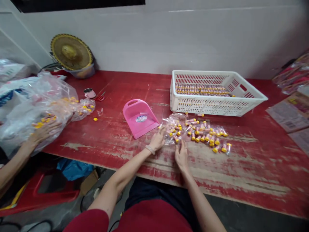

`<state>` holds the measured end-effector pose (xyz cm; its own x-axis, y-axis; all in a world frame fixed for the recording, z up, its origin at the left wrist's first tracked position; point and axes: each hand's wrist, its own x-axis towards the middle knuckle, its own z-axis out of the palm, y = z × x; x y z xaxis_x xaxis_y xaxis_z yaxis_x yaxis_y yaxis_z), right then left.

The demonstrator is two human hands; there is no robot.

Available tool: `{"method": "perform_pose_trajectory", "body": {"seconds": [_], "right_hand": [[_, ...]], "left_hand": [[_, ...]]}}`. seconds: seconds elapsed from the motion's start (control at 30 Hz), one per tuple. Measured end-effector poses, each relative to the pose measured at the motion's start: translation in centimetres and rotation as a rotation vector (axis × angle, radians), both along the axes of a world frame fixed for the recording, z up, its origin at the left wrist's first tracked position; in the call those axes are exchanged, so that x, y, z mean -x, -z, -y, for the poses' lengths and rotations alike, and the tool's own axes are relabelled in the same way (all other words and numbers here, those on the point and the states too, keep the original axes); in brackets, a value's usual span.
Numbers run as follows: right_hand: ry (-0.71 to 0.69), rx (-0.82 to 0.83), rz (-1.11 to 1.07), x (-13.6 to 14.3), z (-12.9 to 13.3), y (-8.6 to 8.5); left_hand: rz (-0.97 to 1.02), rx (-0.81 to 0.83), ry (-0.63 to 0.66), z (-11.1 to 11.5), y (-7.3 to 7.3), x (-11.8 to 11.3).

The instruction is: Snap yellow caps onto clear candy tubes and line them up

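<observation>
A clear plastic bag (172,124) with several small yellow-capped tubes in it lies on the red table before me. My left hand (158,139) grips the bag's left edge, fingers curled against the film. At its lower right edge my right hand (181,155) has hold of the film between thumb and fingers; the fingertips are partly hidden. Just right of the bag, many loose pink tubes with yellow caps (209,135) are spread over the table. A pink dustpan-like scoop (141,119) rests to the left of my left hand.
Behind the tubes stands a white slotted crate (217,104) holding rows of tubes. At left, another person's hand (44,132) rests on a large plastic bag (16,129) of yellow pieces. A pink cup (89,94), red scissors (100,97) and cardboard boxes (289,111) are also around.
</observation>
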<state>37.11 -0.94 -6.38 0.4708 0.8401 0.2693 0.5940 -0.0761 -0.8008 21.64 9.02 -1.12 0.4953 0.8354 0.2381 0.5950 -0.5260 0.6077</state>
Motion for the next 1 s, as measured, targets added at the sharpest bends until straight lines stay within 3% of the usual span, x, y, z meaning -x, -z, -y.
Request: {"method": "perform_pose_trajectory", "body": {"seconds": [0.07, 0.13, 0.23, 0.37, 0.43, 0.53, 0.57, 0.63, 0.73, 0.83, 0.9, 1.0], "right_hand": [[-0.029, 0.029, 0.092, 0.5, -0.8, 0.3], [-0.051, 0.07, 0.197, 1.1, -1.0, 0.5], [-0.08, 0.078, 0.321, 1.7, -0.8, 1.0], [-0.049, -0.015, 0.266, 1.7, -0.2, 1.4], [-0.01, -0.046, 0.2, 1.7, -0.1, 1.3], [0.025, -0.034, 0.147, 2.0, -0.4, 0.7], [0.024, -0.016, 0.15, 2.0, -0.5, 0.5], [0.012, 0.023, 0.182, 2.0, -0.8, 0.4], [-0.012, 0.018, 0.208, 1.6, -0.9, 1.0], [0.002, -0.032, 0.147, 1.3, -0.7, 1.6], [0.02, -0.059, 0.089, 1.3, -0.6, 1.7], [0.023, -0.081, 0.038, 1.4, -0.4, 1.6]], "left_hand": [[0.123, -0.011, -0.252, -1.2, 0.1, 1.6], [0.156, 0.019, -0.408, -2.5, 0.3, 2.5], [0.061, 0.084, -0.331, -4.8, 0.8, 1.7], [-0.106, 0.148, -0.155, -6.3, 1.0, -0.2], [-0.052, 0.141, -0.218, -5.9, 0.5, -0.1], [0.211, 0.038, -0.481, -4.0, -1.0, -0.2], [0.281, -0.004, -0.513, -3.3, -1.7, -0.8], [0.308, -0.032, -0.37, -1.8, -3.0, -3.7], [0.135, -0.025, 0.014, -0.8, -4.6, -10.4], [0.079, -0.033, 0.08, -1.7, -5.4, -15.0], [0.076, -0.056, 0.029, -3.1, -5.7, -14.4], [0.08, -0.077, -0.247, -6.4, -6.0, -8.6]]}}
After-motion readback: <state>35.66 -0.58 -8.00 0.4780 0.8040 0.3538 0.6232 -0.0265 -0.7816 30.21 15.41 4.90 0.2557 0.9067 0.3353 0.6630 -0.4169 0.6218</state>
